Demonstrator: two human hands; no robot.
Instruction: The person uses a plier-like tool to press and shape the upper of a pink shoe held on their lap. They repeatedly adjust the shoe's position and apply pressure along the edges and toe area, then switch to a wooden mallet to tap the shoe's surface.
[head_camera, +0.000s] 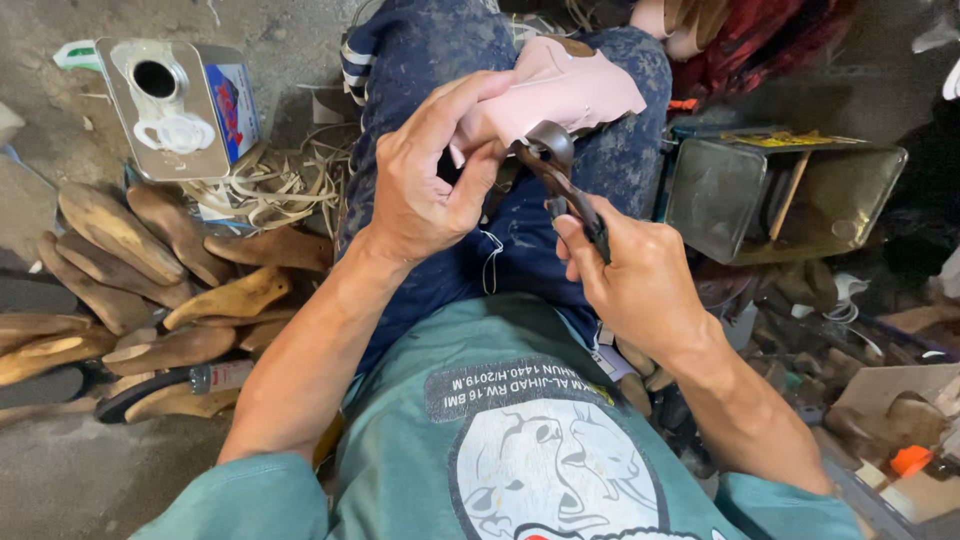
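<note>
Seated on a concrete floor, legs in dark speckled trousers stretched toward the far edge of the floor, teal shirt nearest the camera. Heaped at the left edge of the floor: a pile of wooden shoe lasts, brown and worn, lying on their sides and touching one another. Beyond them, near the far left corner, stood a rectangular metal can with a round open spout and a white cap ring on top, a tangle of pale strips just beside it. At the right edge, tipped on its side, lay an open square tin with a wooden stick inside (contents otherwise too dark to make out). Further right, assorted clutter, too muddled to name.

Over the lap, resting on the right knee, held up a pink shoe upper, stretched over a last whose wood showed at the top. Left hand closed in a grip round the near end of the pink upper, thumb and fingers curled against it. Right hand wrapped in a closed grip round the handles of dark lasting pincers, head of the tool set against the lower edge of the upper, just beside the left fingertips. Both hands close together, above the thighs.
</note>
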